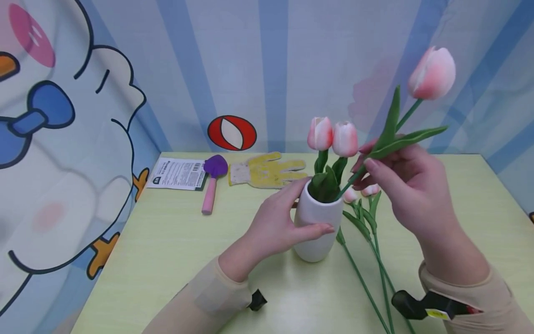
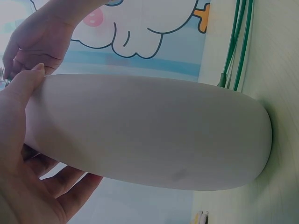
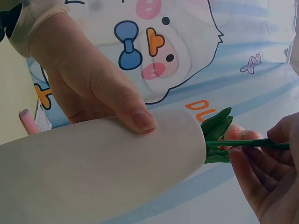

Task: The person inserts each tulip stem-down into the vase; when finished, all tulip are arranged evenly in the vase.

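A white vase [image 1: 318,227] stands upright on the table, and my left hand [image 1: 277,218] grips it round its upper part, thumb across the front. Two pink tulips [image 1: 332,138] with green leaves rise from its mouth. In my right hand [image 1: 410,185] an artificial tulip [image 1: 432,74] is pinched by its stem, tilted with the bloom up to the right. Its stem [image 3: 233,143] enters the vase's mouth in the right wrist view. The left wrist view shows the vase wall [image 2: 154,135] with my left fingers [image 2: 77,189] curled around it.
More tulips [image 1: 377,250] lie on the table right of the vase, stems toward the front edge. Behind and left are a yellow glove [image 1: 271,171], a purple shovel with pink handle [image 1: 214,171] and a printed packet [image 1: 177,174]. A patterned cloth backdrop [image 1: 273,69] hangs behind.
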{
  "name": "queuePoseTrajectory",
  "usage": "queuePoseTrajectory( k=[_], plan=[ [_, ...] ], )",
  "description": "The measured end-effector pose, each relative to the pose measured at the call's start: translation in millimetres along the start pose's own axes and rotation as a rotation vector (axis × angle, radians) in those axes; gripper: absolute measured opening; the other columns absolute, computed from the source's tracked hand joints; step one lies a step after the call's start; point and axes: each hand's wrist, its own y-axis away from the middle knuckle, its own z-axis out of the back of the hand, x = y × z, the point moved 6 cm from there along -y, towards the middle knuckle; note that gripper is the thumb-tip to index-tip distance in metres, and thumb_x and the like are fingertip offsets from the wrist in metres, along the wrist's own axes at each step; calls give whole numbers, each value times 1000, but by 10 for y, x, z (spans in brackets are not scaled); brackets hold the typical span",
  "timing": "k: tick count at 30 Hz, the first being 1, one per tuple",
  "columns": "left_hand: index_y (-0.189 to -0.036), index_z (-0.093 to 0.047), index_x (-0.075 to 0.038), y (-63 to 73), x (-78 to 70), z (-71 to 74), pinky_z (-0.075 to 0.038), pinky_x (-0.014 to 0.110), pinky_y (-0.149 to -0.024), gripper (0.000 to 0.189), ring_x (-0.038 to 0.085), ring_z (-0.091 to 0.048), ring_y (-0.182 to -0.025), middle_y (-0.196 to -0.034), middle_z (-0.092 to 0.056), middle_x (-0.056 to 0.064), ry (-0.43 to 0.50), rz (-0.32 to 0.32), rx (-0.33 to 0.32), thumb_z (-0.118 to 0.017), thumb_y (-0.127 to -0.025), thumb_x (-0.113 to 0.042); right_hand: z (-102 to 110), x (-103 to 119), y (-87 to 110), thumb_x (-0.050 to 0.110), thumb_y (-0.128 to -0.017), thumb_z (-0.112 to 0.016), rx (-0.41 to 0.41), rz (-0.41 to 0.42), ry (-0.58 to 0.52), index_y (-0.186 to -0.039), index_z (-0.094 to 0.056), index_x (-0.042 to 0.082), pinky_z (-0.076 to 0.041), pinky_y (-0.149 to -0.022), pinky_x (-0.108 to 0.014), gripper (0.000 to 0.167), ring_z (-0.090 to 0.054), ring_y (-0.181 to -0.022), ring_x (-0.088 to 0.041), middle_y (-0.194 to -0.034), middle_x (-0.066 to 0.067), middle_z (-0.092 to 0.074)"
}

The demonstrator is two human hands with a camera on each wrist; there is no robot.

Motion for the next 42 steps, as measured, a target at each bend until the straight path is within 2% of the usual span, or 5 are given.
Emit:
queuePoseTrajectory(
  k=[9, 16, 22, 30, 42],
  plan=[
    [-147, -50, -33, -2, 0, 7, -58, 29, -93, 79, 3, -61, -116, -133, -60, -16, -7, -1, -3, -89, -79, -45, -30, -48, 18, -17, -93, -58, 14, -45, -75, -116, -56, -9, -64, -68, -29, 24, -75, -78, -22, -93, -14, -73],
    [-147, -50, -33, -2, 13, 2, -58, 29, -93, 79, 3, -61, -116, -134, -60, -16, -7, -2, -3, -89, -79, -45, -53, -98, 52, -20, -90, -62, -24, -131, 26, -110, -54, -14, -64, -67, -29, 22, -74, -72, -22, -91, -13, -73],
    [-148, -49, -34, 0, 14, -1, -58, 29, -93, 79, 3, -60, -116, -134, -60, -17, 0, 0, 0, -88, -80, -46, -75, -140, 87, -23, -86, -63, -25, -124, 29, -109, -58, -14, -64, -67, -30, 25, -73, -73, -22, -93, -14, -72],
    [-148, -49, -35, -1, 10, -1, -58, 30, -93, 80, 3, -60, -116, -134, -60, -17, 2, 5, 3, -88, -80, -46, -90, -184, 106, -16, -89, -68, 12, -143, 98, -110, -62, -8, -63, -67, -27, 24, -73, -79, -17, -97, -9, -73],
    [-148, -50, -34, 0, 10, 2, -58, 29, -93, 79, 2, -61, -115, -132, -61, -17, 3, -9, -10, -89, -80, -45, -132, -212, 136, -21, -83, -70, -25, -159, 209, -112, -66, -5, -61, -73, -19, 33, -68, -84, -15, -99, -6, -72]
  ],
)
